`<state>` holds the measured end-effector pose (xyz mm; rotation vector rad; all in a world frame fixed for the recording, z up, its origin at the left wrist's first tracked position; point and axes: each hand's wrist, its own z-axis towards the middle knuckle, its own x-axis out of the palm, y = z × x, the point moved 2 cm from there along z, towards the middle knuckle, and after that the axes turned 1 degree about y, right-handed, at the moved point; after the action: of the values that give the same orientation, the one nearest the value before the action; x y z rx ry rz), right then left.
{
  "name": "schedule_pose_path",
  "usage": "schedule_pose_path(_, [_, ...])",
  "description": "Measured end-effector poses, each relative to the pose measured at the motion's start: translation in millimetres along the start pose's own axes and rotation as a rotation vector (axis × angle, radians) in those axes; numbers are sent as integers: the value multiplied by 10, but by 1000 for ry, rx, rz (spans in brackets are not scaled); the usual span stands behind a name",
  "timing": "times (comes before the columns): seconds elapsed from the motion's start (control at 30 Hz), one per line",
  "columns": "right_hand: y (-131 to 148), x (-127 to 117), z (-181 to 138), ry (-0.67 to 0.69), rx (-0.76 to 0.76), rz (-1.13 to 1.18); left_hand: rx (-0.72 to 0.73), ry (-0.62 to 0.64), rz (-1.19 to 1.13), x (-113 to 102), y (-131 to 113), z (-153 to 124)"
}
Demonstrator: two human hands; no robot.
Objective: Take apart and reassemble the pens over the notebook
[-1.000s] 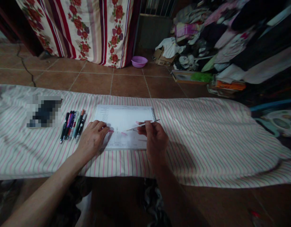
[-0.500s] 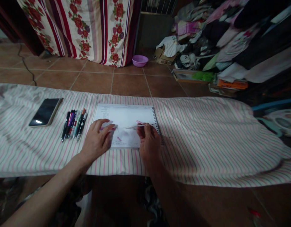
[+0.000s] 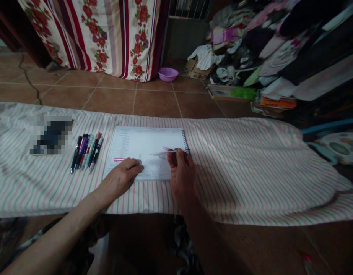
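A white spiral notebook (image 3: 147, 143) lies open on a striped cloth (image 3: 251, 168). My left hand (image 3: 123, 177) lies flat with fingers stretched on the notebook's lower left part. Just beyond its fingers a small pink piece (image 3: 119, 159) rests on the page. My right hand (image 3: 181, 172) is closed on a thin white pen (image 3: 161, 153), which points left over the page. Another pink bit (image 3: 166, 148) shows above that hand's fingers.
Several pens (image 3: 86, 152) lie side by side left of the notebook, with a blurred dark phone (image 3: 51, 135) further left. Beyond the cloth are brown floor tiles, a purple bowl (image 3: 168, 74), a floral curtain (image 3: 107, 34) and piled clothes (image 3: 251, 46) at the right.
My left hand has slid down to the notebook's lower left and flattened, uncovering the pink piece. The right hand with the pen has shifted slightly.
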<state>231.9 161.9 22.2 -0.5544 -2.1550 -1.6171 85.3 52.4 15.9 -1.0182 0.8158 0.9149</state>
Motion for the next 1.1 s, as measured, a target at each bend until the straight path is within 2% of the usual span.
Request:
schedule_pose_path(0.2, [-23, 6, 9, 7, -6, 0, 13, 47, -35, -29, 27, 49])
schedule_pose_path(0.4, [-20, 13, 13, 7, -3, -50, -91, -2, -145, -19, 18, 96])
schedule_pose_path(0.5, [-15, 16, 17, 17, 1, -40, -263, -79, -403, -46, -2, 104])
schedule_pose_path(0.6, [-13, 14, 24, 13, -6, -63, -469, -166, -833, -50, -27, 120])
schedule_pose_path(0.67, [-13, 11, 29, 6, -5, -64, -519, -203, -1082, -57, -55, 139])
schedule_pose_path(0.73, [-10, 9, 31, 0, -2, -57, -521, -214, -1195, -76, -75, 153])
schedule_pose_path(0.9, [10, 23, 19, -4, 24, -11, -512, -209, -1259, -98, -65, 146])
schedule_pose_path(1.1, [54, 45, -10, -2, -11, -61, -576, -255, -1261, -72, -37, 145])
